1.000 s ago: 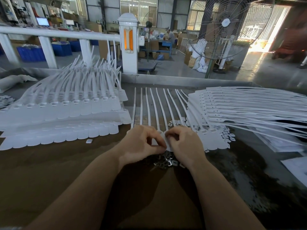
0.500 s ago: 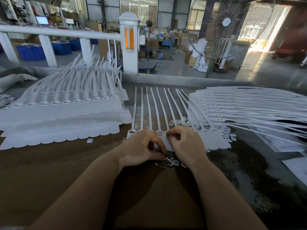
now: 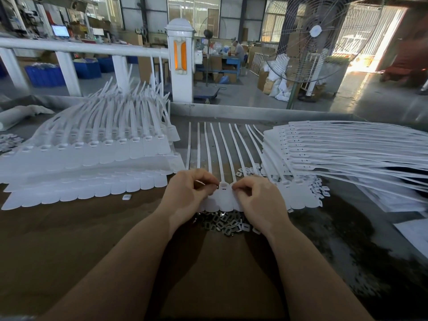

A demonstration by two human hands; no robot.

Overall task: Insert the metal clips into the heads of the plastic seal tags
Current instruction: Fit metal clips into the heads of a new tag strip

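Left hand (image 3: pixel 188 195): fingers curled, tips pinched narrow at the left edge of a tag head; whether a clip sits between them cannot be told.

Right hand (image 3: pixel 259 200): fingers curled, tips pinched on the right edge of the same head.

Tag head (image 3: pixel 224 186): white, with a slot on top, lying exactly between the two sets of fingertips and touching both. It belongs to a row of tags (image 3: pixel 215 147) at mid-surface, straps fanned away from the person, flat tabs toward the wrists and partly hidden under both hands.

Clips (image 3: pixel 223 222): a loose heap of small dark metal pieces on the surface, just nearer the person than the tabs, between the two wrists and partly under them.

Left stack (image 3: pixel 92 154): many white tags in overlapping tiers, straps curving upward, well to the left of the left hand.

Right stack (image 3: pixel 335 147): white tags piled flat, straps running off to the right, just beside the right hand.

Small white pieces (image 3: pixel 245 171): scattered between the row and the right stack.

Single white piece (image 3: pixel 127 197): alone on the surface near the left stack.

Surface (image 3: pixel 69 228): brown, darker and mottled at right.

Fan (image 3: pixel 310 35): wire-caged, standing beyond the surface's far edge.
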